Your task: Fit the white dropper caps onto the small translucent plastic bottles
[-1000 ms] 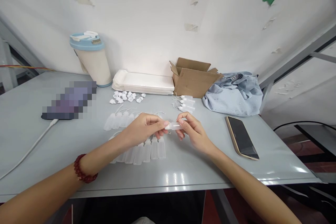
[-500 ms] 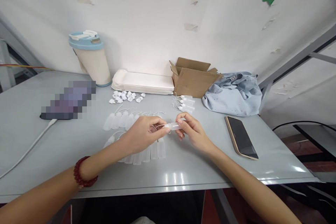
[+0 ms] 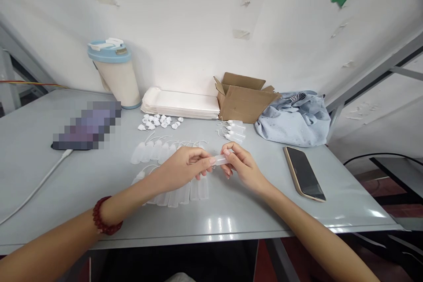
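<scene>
A small translucent plastic bottle (image 3: pixel 220 160) lies sideways in the air between my hands. My left hand (image 3: pixel 183 167) pinches its left end between thumb and fingers, which cover that end. My right hand (image 3: pixel 243 166) grips the other end with bent fingers. Under and beside my left hand, several similar bottles with thin white strings lie in two rows, a back row (image 3: pixel 155 152) and a front row (image 3: pixel 180 196), partly hidden by that hand and forearm. Several small white caps (image 3: pixel 163 121) are scattered behind them. More small bottles with white tops (image 3: pixel 236 130) lie beyond my right hand.
At the back of the grey table (image 3: pixel 247 216) stand a blue-lidded cup (image 3: pixel 117 77), a white stack (image 3: pixel 185 103), an open cardboard box (image 3: pixel 243 103) and a light-blue cloth (image 3: pixel 294 119). A phone (image 3: pixel 304 174) lies right; a blurred-out device (image 3: pixel 87 125) with a cable (image 3: pixel 39 185) lies left.
My left thumb and fingers have closed over the left end of the bottle, covering the top and string seen before. My right hand has hardly moved.
</scene>
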